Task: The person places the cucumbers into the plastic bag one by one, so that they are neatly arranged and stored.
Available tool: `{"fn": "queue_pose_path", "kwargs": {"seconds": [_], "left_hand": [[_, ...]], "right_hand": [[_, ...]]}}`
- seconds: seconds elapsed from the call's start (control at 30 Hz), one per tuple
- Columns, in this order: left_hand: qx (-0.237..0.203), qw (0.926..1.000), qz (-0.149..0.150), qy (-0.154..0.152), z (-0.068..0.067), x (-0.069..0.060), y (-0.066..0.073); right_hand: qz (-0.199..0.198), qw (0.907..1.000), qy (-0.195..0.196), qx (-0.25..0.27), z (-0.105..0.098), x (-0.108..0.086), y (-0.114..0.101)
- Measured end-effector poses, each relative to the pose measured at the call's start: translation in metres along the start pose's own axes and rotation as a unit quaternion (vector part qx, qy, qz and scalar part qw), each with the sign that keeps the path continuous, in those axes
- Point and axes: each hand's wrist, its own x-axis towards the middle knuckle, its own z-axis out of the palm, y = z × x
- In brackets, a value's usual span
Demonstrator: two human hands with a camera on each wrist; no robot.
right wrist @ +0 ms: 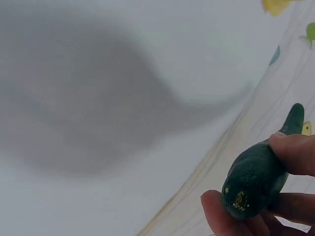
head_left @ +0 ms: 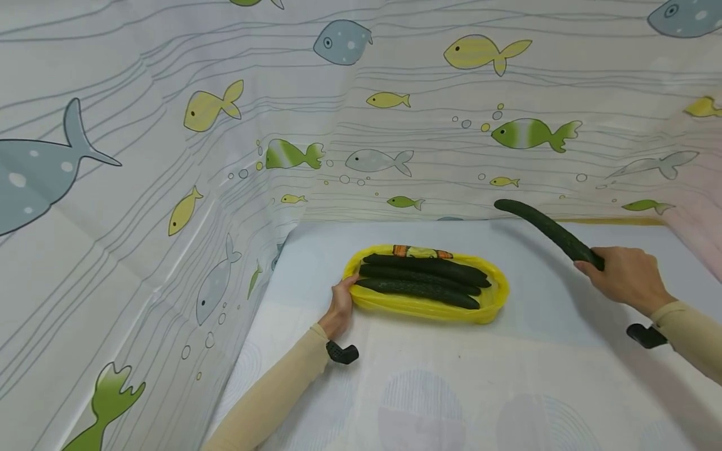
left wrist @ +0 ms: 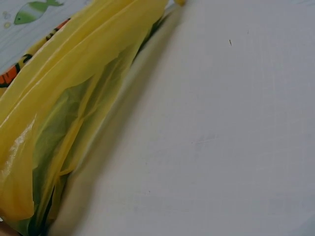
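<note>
A long dark green cucumber [head_left: 549, 230] is held up above the table by my right hand [head_left: 628, 279], which grips it near one end. In the right wrist view the thumb and fingers wrap that end of the cucumber [right wrist: 256, 177]. My left hand [head_left: 340, 307] holds the left end of a yellow container lined with a plastic bag [head_left: 417, 311]. Three more cucumbers [head_left: 420, 285] lie side by side inside it. The left wrist view shows the yellow plastic [left wrist: 74, 93] up close, with green showing through; almost all of the left hand is out of that view.
A white table [head_left: 423, 376] with faint round patterns lies under everything. Fish-printed sheeting [head_left: 304, 94] rises along the back and left sides of the table. An orange-and-yellow printed piece [head_left: 422, 252] shows at the container's back rim.
</note>
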Motion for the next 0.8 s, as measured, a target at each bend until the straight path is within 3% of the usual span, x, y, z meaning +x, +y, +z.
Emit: {"fn": "queue_pose_path", "kwargs": {"seconds": [0.47, 0.8], "left_hand": [[0.010, 0.9999, -0.009, 0.004, -0.002, -0.001, 0.000], [0.001, 0.9999, -0.015, 0.003, 0.000, 0.001, 0.002]], "right_hand": [[-0.023, 0.9996, -0.014, 0.003, -0.010, 0.008, -0.033], [-0.057, 0.9979, 0.030, 0.008, -0.014, 0.009, -0.062]]}}
